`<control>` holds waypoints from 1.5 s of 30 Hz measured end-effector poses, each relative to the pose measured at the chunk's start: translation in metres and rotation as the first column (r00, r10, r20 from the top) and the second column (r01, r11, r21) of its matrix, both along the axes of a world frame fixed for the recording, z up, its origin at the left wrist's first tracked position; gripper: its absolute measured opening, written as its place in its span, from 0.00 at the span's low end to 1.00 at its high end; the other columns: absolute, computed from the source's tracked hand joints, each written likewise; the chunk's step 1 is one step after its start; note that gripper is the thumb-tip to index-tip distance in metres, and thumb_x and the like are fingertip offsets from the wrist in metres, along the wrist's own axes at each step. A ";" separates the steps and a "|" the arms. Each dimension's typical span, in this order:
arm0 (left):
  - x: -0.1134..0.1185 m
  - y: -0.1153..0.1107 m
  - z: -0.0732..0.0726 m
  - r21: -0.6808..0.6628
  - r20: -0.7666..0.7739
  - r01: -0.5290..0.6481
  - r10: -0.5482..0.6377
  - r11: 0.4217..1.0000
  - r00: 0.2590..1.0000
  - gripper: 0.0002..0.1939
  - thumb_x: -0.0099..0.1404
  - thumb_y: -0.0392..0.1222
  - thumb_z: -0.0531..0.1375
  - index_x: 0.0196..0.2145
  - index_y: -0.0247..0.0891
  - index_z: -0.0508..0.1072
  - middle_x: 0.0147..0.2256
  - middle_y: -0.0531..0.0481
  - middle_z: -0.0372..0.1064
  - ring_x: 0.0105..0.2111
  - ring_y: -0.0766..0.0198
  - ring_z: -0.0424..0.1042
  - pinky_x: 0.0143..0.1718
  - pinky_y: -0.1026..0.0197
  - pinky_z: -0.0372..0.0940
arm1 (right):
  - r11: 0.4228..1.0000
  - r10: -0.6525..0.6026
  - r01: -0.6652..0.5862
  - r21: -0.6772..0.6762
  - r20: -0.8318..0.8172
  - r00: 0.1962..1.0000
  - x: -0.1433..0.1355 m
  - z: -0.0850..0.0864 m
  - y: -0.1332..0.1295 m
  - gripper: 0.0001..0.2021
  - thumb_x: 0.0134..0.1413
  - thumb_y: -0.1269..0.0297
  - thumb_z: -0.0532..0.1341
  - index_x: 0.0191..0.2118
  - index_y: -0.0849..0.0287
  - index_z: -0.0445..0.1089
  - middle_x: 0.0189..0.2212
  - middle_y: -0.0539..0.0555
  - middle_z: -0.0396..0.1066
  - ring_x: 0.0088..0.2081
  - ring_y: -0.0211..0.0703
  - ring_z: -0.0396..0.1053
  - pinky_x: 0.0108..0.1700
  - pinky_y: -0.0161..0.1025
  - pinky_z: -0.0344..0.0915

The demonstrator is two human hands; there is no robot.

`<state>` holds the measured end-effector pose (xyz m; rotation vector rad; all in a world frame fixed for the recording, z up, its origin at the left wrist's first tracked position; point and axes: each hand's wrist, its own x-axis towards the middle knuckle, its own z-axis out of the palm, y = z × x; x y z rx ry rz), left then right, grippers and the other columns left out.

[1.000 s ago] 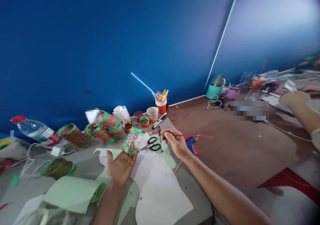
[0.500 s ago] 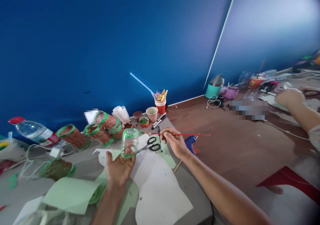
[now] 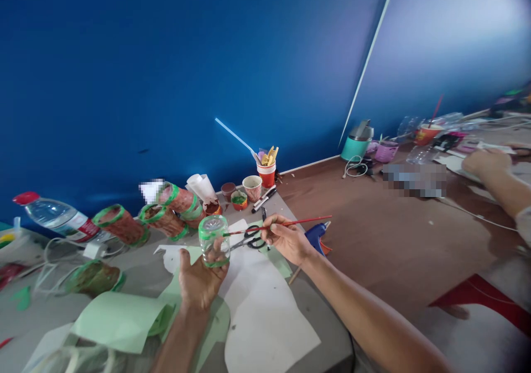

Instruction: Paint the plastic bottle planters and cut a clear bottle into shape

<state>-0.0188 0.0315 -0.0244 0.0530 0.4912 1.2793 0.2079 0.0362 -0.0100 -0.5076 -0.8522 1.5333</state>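
Note:
A clear plastic cup (image 3: 214,240) with green paint round its edges rests in my left hand (image 3: 201,279), the fingers behind and under it. My right hand (image 3: 284,237) pinches a thin red paintbrush (image 3: 305,219), whose tip is at the cup's right side near the green upper edge. Behind the brush, black-handled scissors (image 3: 256,242) lie on white paper (image 3: 261,312). A small cup of green paint (image 3: 239,200) stands beyond my hands, beside a patterned paper cup (image 3: 252,189).
Brown cups with green rims (image 3: 122,226) and a red-capped bottle (image 3: 58,218) line the left. Rolled green paper (image 3: 120,317) lies near my left forearm. A blue glue gun (image 3: 316,237) is beyond my right wrist. Another person's hand (image 3: 487,165) is at far right.
The brush has moved left and down, its tip now against the cup. The cup is tipped more, with its round end showing. The other person's hand has shifted slightly.

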 end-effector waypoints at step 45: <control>0.011 -0.009 0.008 -0.062 0.014 0.177 -0.177 0.982 0.984 0.34 0.68 0.61 0.43 0.40 0.24 0.71 0.24 0.42 0.68 0.17 0.69 0.62 0.20 0.61 0.66 | 1.000 -0.017 0.018 0.010 -0.054 0.998 0.019 -0.004 0.012 0.11 0.42 0.59 0.71 0.28 0.60 0.74 0.19 0.49 0.71 0.24 0.34 0.67 0.24 0.30 0.58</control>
